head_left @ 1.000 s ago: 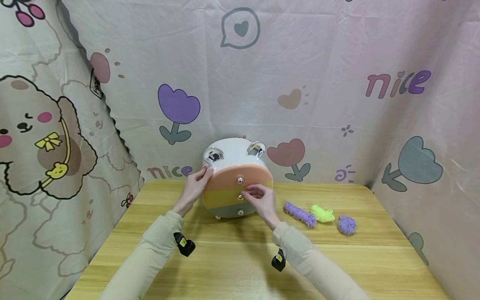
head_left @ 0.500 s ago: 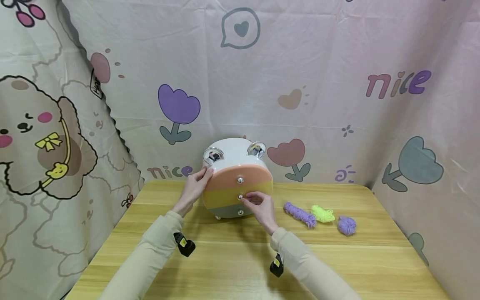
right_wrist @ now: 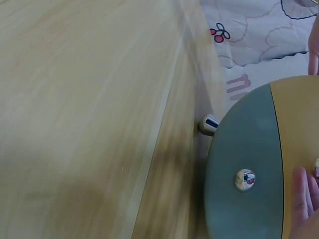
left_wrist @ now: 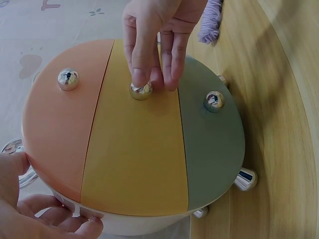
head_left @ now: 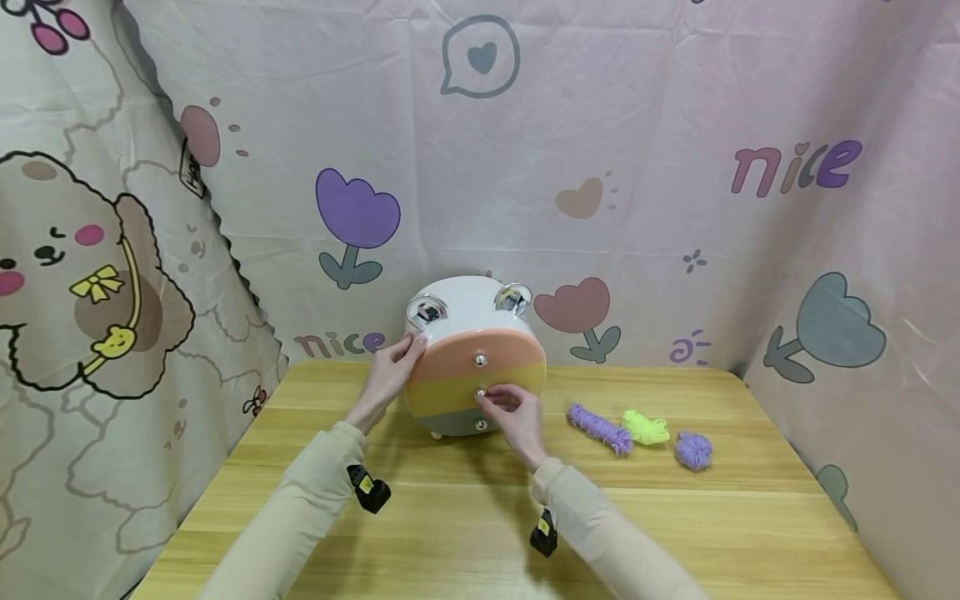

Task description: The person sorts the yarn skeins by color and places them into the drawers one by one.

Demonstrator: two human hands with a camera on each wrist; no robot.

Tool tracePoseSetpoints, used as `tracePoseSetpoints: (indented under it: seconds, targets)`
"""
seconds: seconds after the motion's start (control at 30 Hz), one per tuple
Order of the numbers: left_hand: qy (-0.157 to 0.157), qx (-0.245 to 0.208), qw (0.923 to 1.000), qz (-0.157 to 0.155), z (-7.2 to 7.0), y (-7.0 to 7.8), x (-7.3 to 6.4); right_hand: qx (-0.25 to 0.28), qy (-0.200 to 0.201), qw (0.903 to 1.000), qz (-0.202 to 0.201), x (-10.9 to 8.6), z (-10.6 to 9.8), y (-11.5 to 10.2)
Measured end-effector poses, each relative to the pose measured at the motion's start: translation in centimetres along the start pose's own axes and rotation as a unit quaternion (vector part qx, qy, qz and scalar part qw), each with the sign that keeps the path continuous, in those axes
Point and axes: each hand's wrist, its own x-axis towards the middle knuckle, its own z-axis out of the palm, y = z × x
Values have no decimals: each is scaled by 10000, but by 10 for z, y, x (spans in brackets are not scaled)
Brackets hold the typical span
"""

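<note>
A round white drawer box (head_left: 465, 304) with silver ear-like rings stands on the table. Its front has orange, yellow and green drawers, each with a silver ball knob. My left hand (head_left: 388, 373) grips the box's upper left side, thumb near the front rim and fingers along the white side, as the left wrist view shows (left_wrist: 35, 209). At the yellow drawer (left_wrist: 134, 159), my right hand (head_left: 516, 421) pinches the middle knob (left_wrist: 141, 91) between thumb and fingers. All three drawers sit flush. In the right wrist view, only part of the right hand (right_wrist: 304, 204) appears.
Right of the box lie a long purple yarn bundle (head_left: 600, 429), a neon yellow yarn bundle (head_left: 645, 427) and a purple yarn ball (head_left: 693, 451). The wooden table (head_left: 450, 525) is bordered by a printed cloth (head_left: 480, 167) behind and at the sides.
My right hand has moved slightly left and down, its fingers closing on the middle knob. The left hand, the box and the yarn stay where they were.
</note>
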Motion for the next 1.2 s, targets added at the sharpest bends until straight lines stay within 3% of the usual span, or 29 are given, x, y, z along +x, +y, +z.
tracePoseSetpoints:
  seconds: [0.23, 0.47, 0.57, 0.87, 1.2]
  targets:
    - [-6, -19, 10000, -23, -1, 1, 0, 195, 123, 9997, 9, 2, 4, 4]
    - [41, 7, 10000, -22, -1, 1, 0, 159, 355, 9992, -96, 17, 9, 40]
    - [40, 11, 10000, -5, 0, 1, 0, 126, 365, 9992, -102, 17, 9, 40]
    - [-1, 9, 10000, 28, -1, 0, -1, 198, 296, 9993, 94, 15, 9, 34]
    - [-13, 10, 10000, 25, -1, 0, -1, 67, 224, 9997, -43, 0, 6, 0]
